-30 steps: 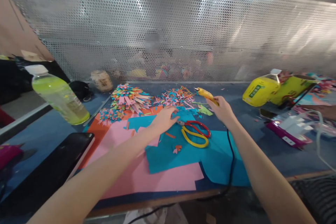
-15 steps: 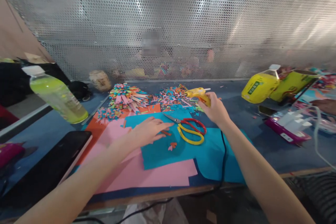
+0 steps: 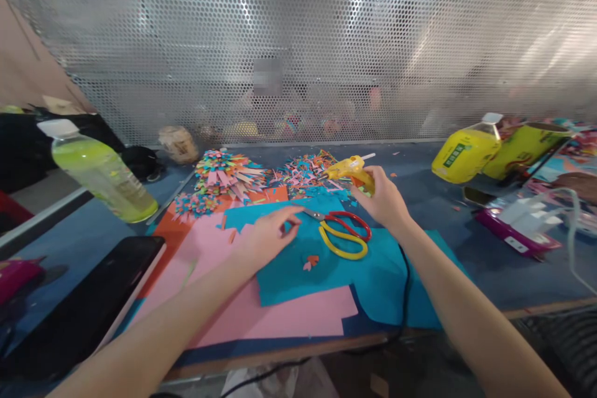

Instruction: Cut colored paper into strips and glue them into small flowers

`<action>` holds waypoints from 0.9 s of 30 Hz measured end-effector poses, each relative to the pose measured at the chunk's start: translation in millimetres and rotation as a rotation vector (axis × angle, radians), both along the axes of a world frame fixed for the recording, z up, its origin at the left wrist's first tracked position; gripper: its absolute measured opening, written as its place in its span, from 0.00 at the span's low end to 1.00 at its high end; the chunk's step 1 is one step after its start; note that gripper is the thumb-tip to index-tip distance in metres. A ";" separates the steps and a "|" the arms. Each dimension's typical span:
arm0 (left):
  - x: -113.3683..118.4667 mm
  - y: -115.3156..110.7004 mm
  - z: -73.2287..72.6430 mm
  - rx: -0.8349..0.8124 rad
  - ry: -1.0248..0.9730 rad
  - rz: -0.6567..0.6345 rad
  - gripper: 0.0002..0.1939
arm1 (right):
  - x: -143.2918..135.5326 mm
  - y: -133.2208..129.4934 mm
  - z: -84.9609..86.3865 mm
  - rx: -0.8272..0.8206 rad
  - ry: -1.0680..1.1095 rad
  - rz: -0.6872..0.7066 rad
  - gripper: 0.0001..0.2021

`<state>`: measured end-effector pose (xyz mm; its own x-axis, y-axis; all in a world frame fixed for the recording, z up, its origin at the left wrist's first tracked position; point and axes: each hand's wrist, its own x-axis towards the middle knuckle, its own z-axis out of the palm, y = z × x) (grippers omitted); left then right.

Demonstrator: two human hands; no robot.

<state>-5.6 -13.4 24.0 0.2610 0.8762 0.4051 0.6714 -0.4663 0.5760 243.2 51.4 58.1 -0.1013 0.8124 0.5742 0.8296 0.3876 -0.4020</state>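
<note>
My right hand (image 3: 385, 198) is wrapped round the handle of a yellow glue gun (image 3: 349, 169), its nozzle pointing left above the paper scraps. My left hand (image 3: 275, 233) hovers over the blue paper (image 3: 289, 280), its fingers curled together; anything between them is too small to make out. Scissors (image 3: 342, 249) with red and yellow handles lie right of my left hand. A small orange and pink paper piece (image 3: 311, 262) rests on the blue sheet. Pink paper (image 3: 224, 320) and orange paper (image 3: 163, 242) lie to the left. A fringed paper bundle (image 3: 228, 174) stands behind.
Cut scraps (image 3: 301, 173) are heaped at the back, before a perforated metal panel (image 3: 317, 43). A green drink bottle (image 3: 102, 174) and a black phone (image 3: 84, 305) are left. A yellow bottle (image 3: 466, 152) and a purple power strip (image 3: 513, 236) are right. A cord crosses the front edge.
The fingers of my left hand, spread out before, have curled in. The glue gun has tilted slightly in my right hand. The view has shifted a little.
</note>
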 end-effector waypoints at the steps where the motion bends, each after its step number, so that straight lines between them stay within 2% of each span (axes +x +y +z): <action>1: -1.7 1.3 1.3 -0.044 -0.199 0.049 0.16 | -2.8 -3.3 0.8 0.031 -0.010 0.013 0.20; 3: -6.3 4.4 4.0 -0.151 -0.549 0.102 0.15 | -8.1 -9.5 1.7 0.110 -0.047 0.045 0.23; 5: -11.6 7.1 5.7 -0.265 -0.788 0.119 0.17 | -12.2 -14.5 1.4 0.201 -0.115 0.091 0.24; 9: -18.2 9.0 6.4 -0.376 -1.014 0.202 0.19 | -17.3 -20.1 -0.9 0.374 -0.285 0.217 0.25; 16: -16.4 3.4 10.6 -0.379 -1.059 0.198 0.17 | -22.1 -22.2 -2.7 0.474 -0.470 0.246 0.22; 21: -17.3 3.6 10.1 -0.370 -1.067 0.191 0.16 | -24.2 -22.0 -1.7 0.519 -0.504 0.249 0.20; 27: -17.7 3.7 11.0 -0.350 -1.047 0.169 0.14 | -24.0 -20.5 -4.3 0.477 -0.487 0.259 0.20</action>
